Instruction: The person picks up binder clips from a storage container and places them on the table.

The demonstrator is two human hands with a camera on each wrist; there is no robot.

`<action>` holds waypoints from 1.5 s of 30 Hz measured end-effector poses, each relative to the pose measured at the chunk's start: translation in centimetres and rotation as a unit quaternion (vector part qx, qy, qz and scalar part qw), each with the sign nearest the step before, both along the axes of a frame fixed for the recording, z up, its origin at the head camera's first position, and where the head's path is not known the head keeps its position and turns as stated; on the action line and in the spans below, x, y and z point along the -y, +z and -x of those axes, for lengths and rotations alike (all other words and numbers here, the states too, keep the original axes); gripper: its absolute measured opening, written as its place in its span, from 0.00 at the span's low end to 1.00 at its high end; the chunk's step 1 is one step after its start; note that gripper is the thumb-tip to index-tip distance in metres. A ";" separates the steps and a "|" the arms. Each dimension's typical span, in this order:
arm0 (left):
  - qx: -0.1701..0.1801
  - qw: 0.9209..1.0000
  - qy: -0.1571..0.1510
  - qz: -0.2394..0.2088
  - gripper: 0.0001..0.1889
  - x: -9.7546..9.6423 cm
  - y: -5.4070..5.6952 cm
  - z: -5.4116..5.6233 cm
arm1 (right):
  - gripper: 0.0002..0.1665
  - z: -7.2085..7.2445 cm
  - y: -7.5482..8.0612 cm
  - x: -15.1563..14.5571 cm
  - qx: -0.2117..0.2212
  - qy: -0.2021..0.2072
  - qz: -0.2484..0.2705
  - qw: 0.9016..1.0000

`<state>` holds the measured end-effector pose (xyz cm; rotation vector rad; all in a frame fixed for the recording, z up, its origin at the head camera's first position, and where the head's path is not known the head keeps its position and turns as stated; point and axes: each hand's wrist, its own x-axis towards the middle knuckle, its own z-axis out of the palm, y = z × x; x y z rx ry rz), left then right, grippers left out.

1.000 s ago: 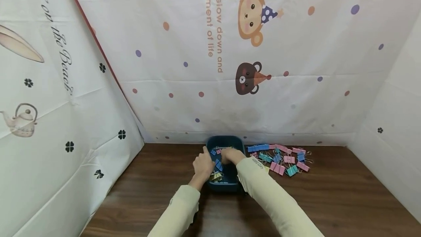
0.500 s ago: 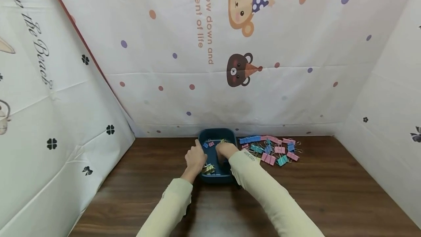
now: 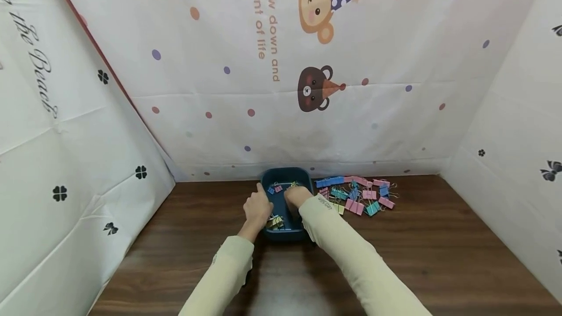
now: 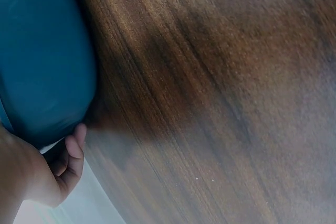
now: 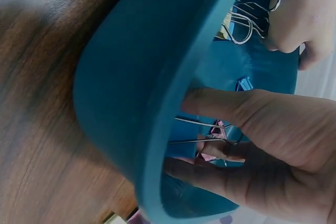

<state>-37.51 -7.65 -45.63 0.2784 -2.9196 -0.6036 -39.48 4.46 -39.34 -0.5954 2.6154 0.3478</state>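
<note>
A dark blue plastic bin [image 3: 286, 236] stands on the table. My left hand [image 3: 257, 208] grips its left wall, fingers curled against the outside in the left wrist view. My right hand [image 3: 297, 195] reaches inside from the right. In the right wrist view, its thumb and fingers hold a large blue binder clip [image 5: 182, 139] with long wire handles, partly hidden by the bin wall. Yellow binder clips [image 3: 275, 223] lie at the bin's near left corner. Small pink clips [image 3: 278, 188] and a small blue clip [image 3: 270, 190] lie toward its far end.
Right of the bin, a loose group of binder clips in pink, teal, blue and yellow lies on the brown wooden table [image 3: 417, 247]. A blue clip row [image 3: 330, 182] runs along the back. Printed white cloth [image 3: 219, 135] walls rise behind and at both sides.
My right hand has closed in on the blue binder clip on the bin floor, which it now covers in the head view. My left hand stays on the bin's wall. The head view has shifted slightly.
</note>
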 end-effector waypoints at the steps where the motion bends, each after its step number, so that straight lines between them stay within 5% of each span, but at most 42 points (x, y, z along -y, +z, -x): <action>1: 0.000 1.000 0.000 0.001 0.39 0.0 0.1 0.0 | 0.25 0.1 0.1 -0.1 0.005 0.000 0.003 1.000; 6: 0.001 1.000 0.000 -0.001 0.38 0.0 0.3 0.1 | 0.24 0.5 0.6 -0.8 0.036 0.004 0.022 0.999; 14: 0.005 1.000 -0.010 -0.004 0.39 0.2 0.1 0.0 | 0.08 0.6 2.5 -2.1 0.105 -0.002 0.073 0.992; 20: 0.011 1.000 -0.013 -0.012 0.38 0.4 0.1 0.3 | 0.05 0.7 5.3 -4.6 0.171 -0.054 0.201 0.963; 23: 0.012 1.000 -0.016 -0.016 0.38 0.4 0.2 0.3 | 0.06 0.6 6.9 -6.1 0.182 -0.054 0.213 0.958; 35: 0.023 0.999 -0.027 -0.019 0.38 0.8 -0.1 0.4 | 0.11 -1.3 10.7 -14.6 0.139 -0.097 0.200 0.965; 45: 0.028 0.999 -0.035 -0.023 0.38 0.4 0.5 0.0 | 0.20 -1.9 9.8 -23.1 0.090 -0.194 0.213 0.953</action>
